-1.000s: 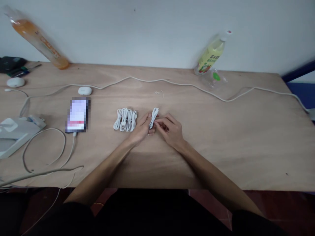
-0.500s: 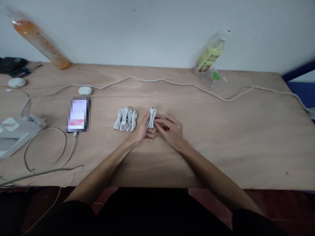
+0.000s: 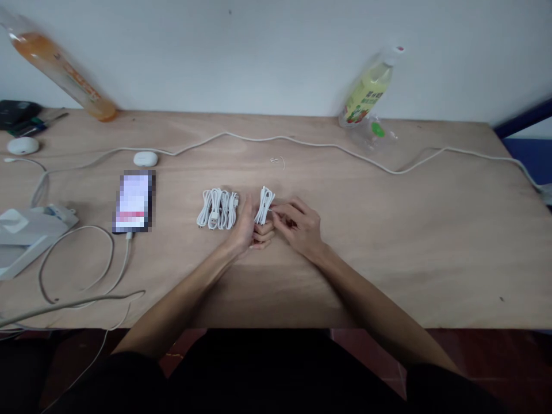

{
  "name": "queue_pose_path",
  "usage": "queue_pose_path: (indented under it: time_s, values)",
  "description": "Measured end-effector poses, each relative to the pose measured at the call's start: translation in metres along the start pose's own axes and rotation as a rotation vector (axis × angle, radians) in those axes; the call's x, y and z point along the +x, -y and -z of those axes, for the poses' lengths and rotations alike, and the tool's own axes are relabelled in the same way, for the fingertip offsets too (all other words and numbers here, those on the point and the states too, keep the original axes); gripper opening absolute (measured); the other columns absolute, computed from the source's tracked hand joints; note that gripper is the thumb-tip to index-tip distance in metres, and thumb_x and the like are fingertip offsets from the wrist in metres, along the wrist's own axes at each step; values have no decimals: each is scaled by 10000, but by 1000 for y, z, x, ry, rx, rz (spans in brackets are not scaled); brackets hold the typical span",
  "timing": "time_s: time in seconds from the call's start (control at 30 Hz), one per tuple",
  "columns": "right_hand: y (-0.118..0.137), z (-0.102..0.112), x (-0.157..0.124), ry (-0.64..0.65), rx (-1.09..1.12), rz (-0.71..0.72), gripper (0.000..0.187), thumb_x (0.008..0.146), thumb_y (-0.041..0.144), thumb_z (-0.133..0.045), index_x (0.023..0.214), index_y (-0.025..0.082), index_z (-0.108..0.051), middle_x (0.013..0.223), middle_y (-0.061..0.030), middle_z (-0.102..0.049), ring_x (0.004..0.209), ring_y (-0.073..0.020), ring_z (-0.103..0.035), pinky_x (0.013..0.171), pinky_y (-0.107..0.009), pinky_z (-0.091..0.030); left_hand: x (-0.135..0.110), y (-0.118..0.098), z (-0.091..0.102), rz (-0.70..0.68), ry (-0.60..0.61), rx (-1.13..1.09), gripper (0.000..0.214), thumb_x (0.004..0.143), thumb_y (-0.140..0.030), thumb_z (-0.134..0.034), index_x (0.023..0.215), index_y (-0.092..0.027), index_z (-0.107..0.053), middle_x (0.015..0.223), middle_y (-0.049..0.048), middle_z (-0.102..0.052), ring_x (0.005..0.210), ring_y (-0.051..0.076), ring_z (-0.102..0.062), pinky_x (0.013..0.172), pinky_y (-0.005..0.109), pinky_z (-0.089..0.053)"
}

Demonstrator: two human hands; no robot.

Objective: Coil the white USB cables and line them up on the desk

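Note:
A coiled white USB cable (image 3: 264, 205) stands upright in my left hand (image 3: 246, 227), whose curled fingers lie behind and below it with the thumb raised at its left. My right hand (image 3: 301, 224) is just right of the coil, its thumb and index finger pinched on the end of a thin white tie (image 3: 271, 210) that comes from the coil's middle. Left of my hands, several more coiled white cables (image 3: 218, 209) lie side by side in a row on the wooden table (image 3: 388, 247).
Short thin white ties (image 3: 274, 160) lie beyond my hands. A long white cord (image 3: 310, 143) crosses the back. At left are a phone (image 3: 133, 201) plugged into a cable, a white earbud case (image 3: 145, 158) and an orange bottle (image 3: 64, 75). A yellow-green bottle (image 3: 366, 95) stands at the back right.
The coil has tilted a little to the right in my left hand, and the left thumb has come away from it. My right hand stays pinched beside it. The view has shifted slightly.

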State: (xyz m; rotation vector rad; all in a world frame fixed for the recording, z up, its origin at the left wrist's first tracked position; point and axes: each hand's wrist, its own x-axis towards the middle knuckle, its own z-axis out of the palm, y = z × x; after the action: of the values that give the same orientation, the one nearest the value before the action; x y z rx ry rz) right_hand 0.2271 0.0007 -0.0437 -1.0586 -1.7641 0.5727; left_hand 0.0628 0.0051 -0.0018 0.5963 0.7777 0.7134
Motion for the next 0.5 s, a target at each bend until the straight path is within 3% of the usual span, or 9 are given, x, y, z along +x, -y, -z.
queue_pose_path:
  time_s: [0.13,0.23,0.3,0.4,0.5]
  values:
    - [3,2,4,-19,48,-98,135,978,287,-707,872,267,-788,763,-3,-619,600,-151,-484,618,-316,-471,-2,-8,4,-32,-78,-112,763,953,-935,-458,901,-209,-685,467,-138,-192,390,73,-53,316,182,-126]
    - [5,3,8,-75,109,-221,205,965,410,-754,833,254,-756,709,16,-593,586,-142,-461,589,-304,-446,-3,-11,4,-100,-135,-148,723,960,-900,-523,959,-204,-718,469,-139,-197,380,74,-78,322,191,-129]
    - [4,2,10,-102,192,-325,302,945,509,-783,807,247,-724,651,37,-551,559,-131,-434,552,-289,-408,-3,-9,2,-141,-164,-129,608,967,-809,-639,975,-207,-722,471,-148,-188,375,68,-91,329,187,-123]
    - [1,2,13,-105,316,-432,412,892,624,-812,781,243,-703,595,56,-507,519,-117,-393,499,-275,-353,-1,-4,-2,-209,-211,-69,382,889,-545,-879,945,-214,-696,470,-164,-231,373,50,-133,345,176,-121]
    - [0,2,15,-84,376,-463,428,860,637,-840,762,240,-712,583,55,-517,504,-112,-388,479,-269,-347,1,1,-4,-277,-248,-5,376,771,-405,-976,916,-206,-691,443,-174,-283,364,40,-183,353,178,-135]
